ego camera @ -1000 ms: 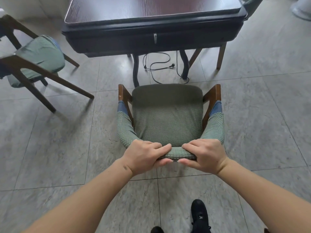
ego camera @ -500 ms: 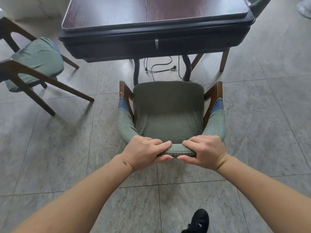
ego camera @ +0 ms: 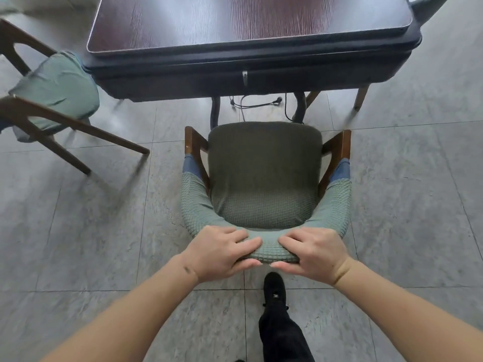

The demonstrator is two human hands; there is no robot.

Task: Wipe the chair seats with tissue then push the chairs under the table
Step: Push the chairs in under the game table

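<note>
Beside the table (ego camera: 251,61), both hands (ego camera: 269,253) grip the chair (ego camera: 264,176) backrest.

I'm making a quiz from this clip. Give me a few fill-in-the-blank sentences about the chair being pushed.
Both the left hand and right hand grip the chair's ____.
The chair's seat cover is ____.
A black ____ lies on the floor under the table.
A second chair stands to the person's ____.

Missing words: backrest; green; cable; left

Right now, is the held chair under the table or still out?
Out. The chair seat's front edge sits short of the table edge, floor visible between.
</note>
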